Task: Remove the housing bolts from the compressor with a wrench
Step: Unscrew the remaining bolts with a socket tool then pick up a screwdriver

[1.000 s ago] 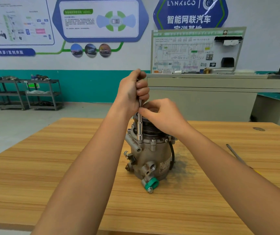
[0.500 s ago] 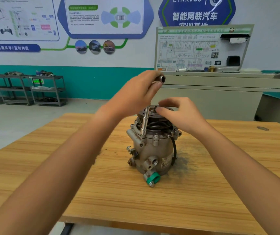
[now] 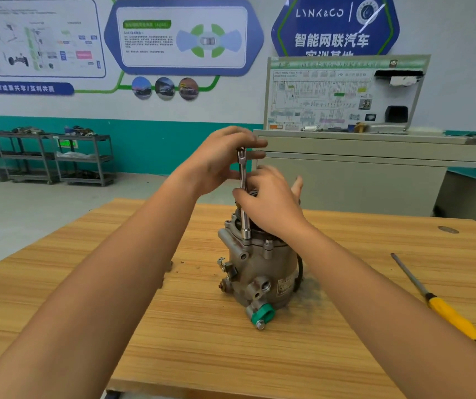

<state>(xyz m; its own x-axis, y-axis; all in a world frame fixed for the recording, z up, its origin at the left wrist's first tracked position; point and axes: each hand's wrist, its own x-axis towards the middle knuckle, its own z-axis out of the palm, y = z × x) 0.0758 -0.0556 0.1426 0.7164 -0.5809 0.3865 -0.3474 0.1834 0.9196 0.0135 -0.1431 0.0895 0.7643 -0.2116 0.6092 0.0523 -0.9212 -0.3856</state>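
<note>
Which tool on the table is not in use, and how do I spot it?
On the wooden table, look to the right of the compressor standing at its middle. The screwdriver lies flat there, slanting toward the near right edge, with no hand on it. Its yellow handle sets it apart from the bare-metal wrench, which stands upright on the compressor.

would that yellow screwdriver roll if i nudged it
Probably: the screwdriver has a round-looking handle and lies loose on the flat table. Its thin metal shaft looks stiff, so it should lift without bending.
</note>
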